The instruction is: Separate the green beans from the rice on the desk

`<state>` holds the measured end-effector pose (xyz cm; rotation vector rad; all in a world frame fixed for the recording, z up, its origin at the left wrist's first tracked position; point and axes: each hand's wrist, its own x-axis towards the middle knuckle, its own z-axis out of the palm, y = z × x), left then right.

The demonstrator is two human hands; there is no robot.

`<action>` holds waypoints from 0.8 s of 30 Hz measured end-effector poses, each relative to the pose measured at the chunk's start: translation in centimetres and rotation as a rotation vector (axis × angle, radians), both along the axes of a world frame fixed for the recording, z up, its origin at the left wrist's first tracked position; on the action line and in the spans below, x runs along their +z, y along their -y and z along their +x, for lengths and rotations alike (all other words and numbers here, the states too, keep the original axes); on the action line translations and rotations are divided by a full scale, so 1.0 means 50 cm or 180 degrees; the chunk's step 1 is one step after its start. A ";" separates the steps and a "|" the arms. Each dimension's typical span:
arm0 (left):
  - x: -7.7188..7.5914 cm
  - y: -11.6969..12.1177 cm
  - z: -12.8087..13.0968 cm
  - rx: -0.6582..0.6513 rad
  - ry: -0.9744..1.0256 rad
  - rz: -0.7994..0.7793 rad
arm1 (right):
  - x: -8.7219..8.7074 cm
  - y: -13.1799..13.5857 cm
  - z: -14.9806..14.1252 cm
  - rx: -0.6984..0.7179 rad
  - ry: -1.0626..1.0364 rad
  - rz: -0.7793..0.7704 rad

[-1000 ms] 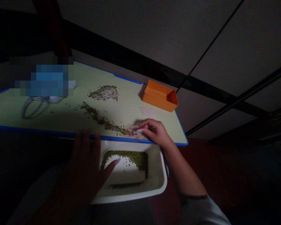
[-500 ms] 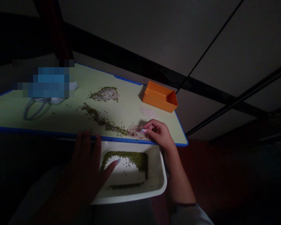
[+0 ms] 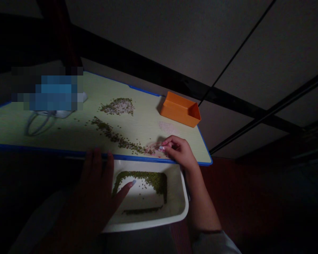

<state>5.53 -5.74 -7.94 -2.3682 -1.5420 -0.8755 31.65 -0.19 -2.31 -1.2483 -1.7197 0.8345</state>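
My right hand [image 3: 178,150] is closed, thumb and fingers pinching a clear plastic piece with a curved rim [image 3: 149,147] low over the table's front edge. Its full shape is hard to make out. Right beside the clear piece ends a strip of green beans [image 3: 118,137]. My left hand [image 3: 96,183] is open and dark in shadow, fingers spread at the blue table edge. Its thumb reaches over the white basin [image 3: 184,204], where green beans [image 3: 155,178] lie mostly along the far side and right corner.
On the pale table [image 3: 145,116] lie a pile of white grains mixed with green beans [image 3: 119,106] and a small patch of whitish grains [image 3: 167,127]. An orange box [image 3: 178,114] stands at the back right. A blurred blue item [image 3: 55,93] with a looped cord [image 3: 38,127] sits left.
My right hand has shifted slightly right with the clear piece, and its forearm has swung inward. My left hand and the basin stay nearly where they were.
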 end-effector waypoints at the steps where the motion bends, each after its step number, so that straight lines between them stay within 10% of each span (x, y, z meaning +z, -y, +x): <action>1: 0.001 0.000 0.001 -0.0003 0.0002 0.0008 | -0.001 -0.001 0.001 -0.0020 0.0069 0.0041; 24: 0.003 -0.001 0.000 -0.0094 0.0152 -0.0158 | -0.010 -0.020 0.015 -0.1428 0.0252 0.0321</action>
